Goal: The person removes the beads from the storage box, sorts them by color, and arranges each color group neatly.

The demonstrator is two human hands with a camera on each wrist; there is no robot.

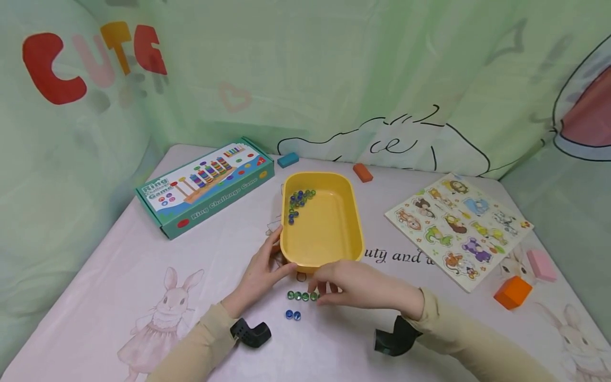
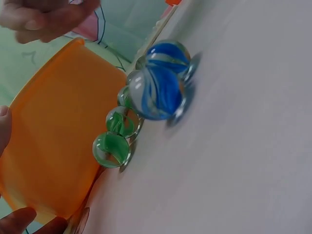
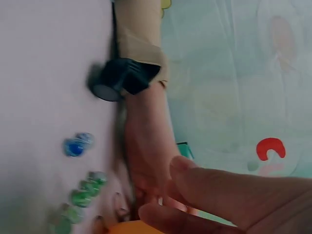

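A yellow tub point(image 1: 329, 220) lies on the table, with several blue and green marbles point(image 1: 298, 199) gathered in its far left part. My left hand point(image 1: 260, 273) holds the tub's near left corner, thumb on the front wall and fingers along the left wall. A row of several green marbles point(image 1: 298, 296) lies in front of the tub; two blue marbles point(image 1: 293, 315) sit nearer. My right hand point(image 1: 350, 286) hovers above the row's right end, its fingers loosely bent. In the right wrist view, nothing shows between its thumb point(image 3: 187, 170) and forefinger.
A ring game box point(image 1: 207, 185) lies at the back left. Blue point(image 1: 288, 159) and red point(image 1: 363, 172) blocks lie behind the tub. On the right are an animal puzzle board point(image 1: 458, 228), an orange block point(image 1: 513, 292) and a pink block point(image 1: 541, 265). Fabric walls surround the table.
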